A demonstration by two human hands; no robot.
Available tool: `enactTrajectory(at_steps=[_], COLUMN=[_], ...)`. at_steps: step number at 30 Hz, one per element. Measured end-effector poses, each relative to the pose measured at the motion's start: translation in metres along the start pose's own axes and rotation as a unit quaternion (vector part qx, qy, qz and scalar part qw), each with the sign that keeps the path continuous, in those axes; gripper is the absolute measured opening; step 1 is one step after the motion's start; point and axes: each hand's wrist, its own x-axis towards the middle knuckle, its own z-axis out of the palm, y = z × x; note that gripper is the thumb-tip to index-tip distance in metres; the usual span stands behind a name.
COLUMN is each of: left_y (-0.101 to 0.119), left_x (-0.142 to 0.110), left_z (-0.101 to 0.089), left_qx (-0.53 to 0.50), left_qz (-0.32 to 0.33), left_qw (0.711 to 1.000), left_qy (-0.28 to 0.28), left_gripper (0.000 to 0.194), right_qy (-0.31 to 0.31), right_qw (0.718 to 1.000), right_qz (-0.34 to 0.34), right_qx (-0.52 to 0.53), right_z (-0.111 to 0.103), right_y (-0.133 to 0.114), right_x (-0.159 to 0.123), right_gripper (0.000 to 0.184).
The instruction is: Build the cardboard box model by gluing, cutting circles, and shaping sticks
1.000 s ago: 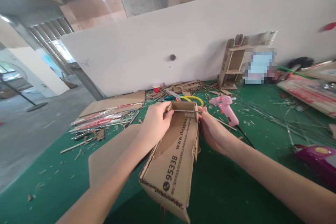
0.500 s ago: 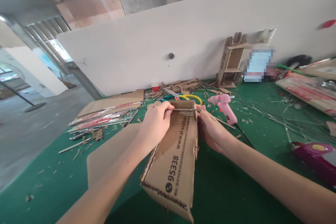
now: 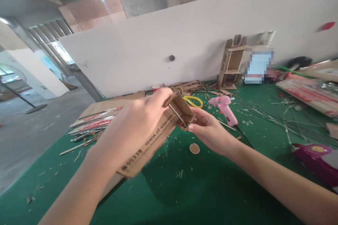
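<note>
A long cardboard box with printed lettering hangs tilted over the green table between my hands. Its far end has an open compartment, and a thin stick runs along that opening. Closed over the upper left of that end is my left hand; its fingertips are partly hidden. My right hand pinches the end's lower right corner, thumb in front and fingers behind. Below, a small round cardboard disc lies on the table.
A pink glue gun with a black cord rests to the right, near yellow scissor handles. Cardboard scraps and a cardboard stand sit at the back. A purple tool is at the right edge.
The box has swung, its near end moving left and its open end turning toward my right hand. The left hand has shifted over it, and the round disc on the table is now uncovered.
</note>
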Motion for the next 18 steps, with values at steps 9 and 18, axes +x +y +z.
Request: enactTrajectory(at_steps=[9, 18], left_y=[-0.010, -0.021], left_x=[0.005, 0.004], left_z=[0.042, 0.070], left_qx=[-0.004, -0.066], left_qz=[0.201, 0.186], left_qw=[0.979, 0.975], left_qy=[-0.042, -0.105], left_gripper=[0.036, 0.023], right_qy=[-0.026, 0.034], right_qw=[0.991, 0.968], right_qz=[-0.014, -0.047], right_qx=[-0.132, -0.246], right_z=[-0.006, -0.008], right_y=[0.019, 0.004], right_x=[0.000, -0.001], right_gripper=[0.054, 0.059])
